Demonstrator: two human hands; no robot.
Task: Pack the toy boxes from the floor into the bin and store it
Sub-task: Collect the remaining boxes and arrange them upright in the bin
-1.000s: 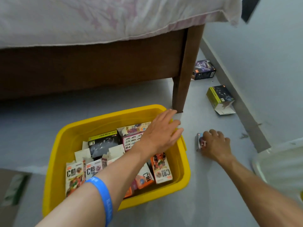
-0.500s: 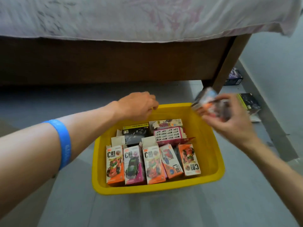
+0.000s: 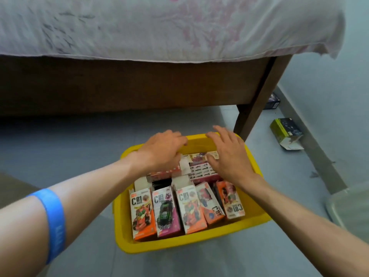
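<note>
The yellow bin (image 3: pixel 199 241) stands on the grey floor in front of the bed. Several toy boxes (image 3: pixel 142 214) stand in a row along its near side, and more lie flat at the back. My left hand (image 3: pixel 161 150) is over the back left of the bin with its fingers bent down, resting on a red-and-white box (image 3: pixel 163 173); whether it grips that box is hidden. Palm down with its fingers spread, my right hand (image 3: pixel 229 156) lies over a pink-and-white box (image 3: pixel 201 169) at the back right. A green-and-black box (image 3: pixel 285 131) lies on the floor by the wall.
The bed frame (image 3: pixel 119 84) and its leg (image 3: pixel 257 108) stand just behind the bin. A dark box (image 3: pixel 272 100) lies behind the leg. A pale plastic container (image 3: pixel 351 208) sits at the right edge, something brown and flat (image 3: pixel 10 186) at the left.
My right hand carried a box from the floor to the bin and now holds nothing. Both hands have come down onto the boxes at the back of the bin. The camera swung left.
</note>
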